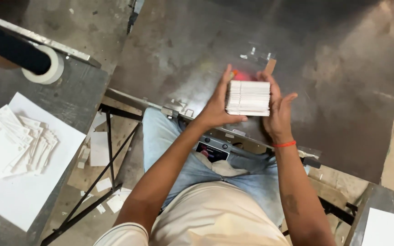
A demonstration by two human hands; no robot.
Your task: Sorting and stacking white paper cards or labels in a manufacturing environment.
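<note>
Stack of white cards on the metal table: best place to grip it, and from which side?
Grip the stack of white cards by its two short ends, coming in from left and right, as the left hand and right hand do now. The loose layers show along the near edge, so flat palms pressing the ends inward probably keep them squared.

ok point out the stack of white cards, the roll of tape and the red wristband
stack of white cards [248,97], head view, on the layered side edges
roll of tape [51,72], head view, on its white outer rim
red wristband [284,144], head view, on the band at the wrist
</note>
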